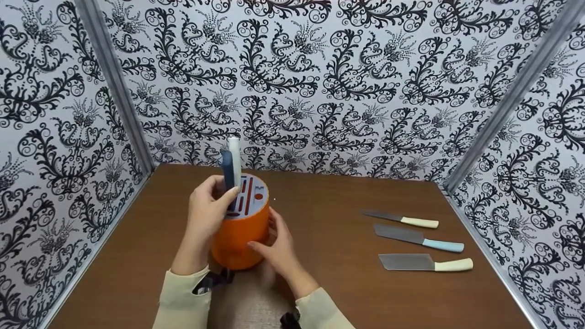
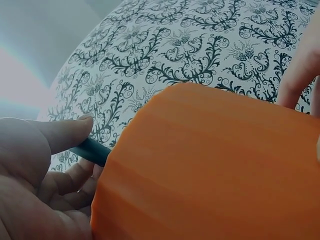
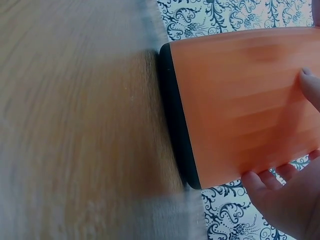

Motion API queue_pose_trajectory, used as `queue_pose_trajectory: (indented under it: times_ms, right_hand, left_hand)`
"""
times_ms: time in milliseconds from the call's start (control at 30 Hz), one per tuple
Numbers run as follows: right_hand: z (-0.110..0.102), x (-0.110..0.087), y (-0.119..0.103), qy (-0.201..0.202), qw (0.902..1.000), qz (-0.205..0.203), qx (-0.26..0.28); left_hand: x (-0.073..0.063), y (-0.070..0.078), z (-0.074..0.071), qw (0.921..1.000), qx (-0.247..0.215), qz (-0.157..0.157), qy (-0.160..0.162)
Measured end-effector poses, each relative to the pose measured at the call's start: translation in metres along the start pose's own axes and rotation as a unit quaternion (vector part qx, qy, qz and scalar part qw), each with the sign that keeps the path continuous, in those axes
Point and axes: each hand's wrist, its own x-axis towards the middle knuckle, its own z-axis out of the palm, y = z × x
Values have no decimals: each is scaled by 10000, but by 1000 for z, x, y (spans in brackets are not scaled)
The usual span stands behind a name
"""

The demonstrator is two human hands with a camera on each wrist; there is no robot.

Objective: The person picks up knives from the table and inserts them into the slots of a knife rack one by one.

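An orange, round knife block with a grey slotted top stands on the table, left of the middle in the head view. Two handles rise from its left slots: a dark blue handle and a white handle close behind it. My left hand grips the dark blue handle low down, near the slots; its blade is hidden in the block. In the left wrist view, thumb and fingers lie either side of that handle. My right hand holds the block's right side, thumb across the front. A black base shows in the right wrist view.
On the right of the brown table lie a small cream-handled knife, a light-blue-handled knife and a broad cream-handled knife, blades pointing left. Patterned walls enclose the table at the back and both sides.
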Motion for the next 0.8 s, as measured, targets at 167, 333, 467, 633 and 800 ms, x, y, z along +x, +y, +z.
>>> queue_pose_trajectory:
  times_ms: [167,333,467,633,800]
  right_hand:
    - [-1,1,1,2,10000,-30,-5]
    - [-2,1,2,-3,10000,-14,16]
    - [-2,1,2,0,10000,-33,52]
    - [-2,0,1,23,10000,-26,48]
    - [-1,0,1,-19,9999,-55,141]
  left_hand:
    - [-1,0,4,9999,7,28,144]
    - [-2,2,6,9998,52,38,201]
    - [-1,1,7,9998,-43,3,173]
    - [0,1,6,9995,-287,15,111]
    - [1,0,-3,9965,-774,272,188]
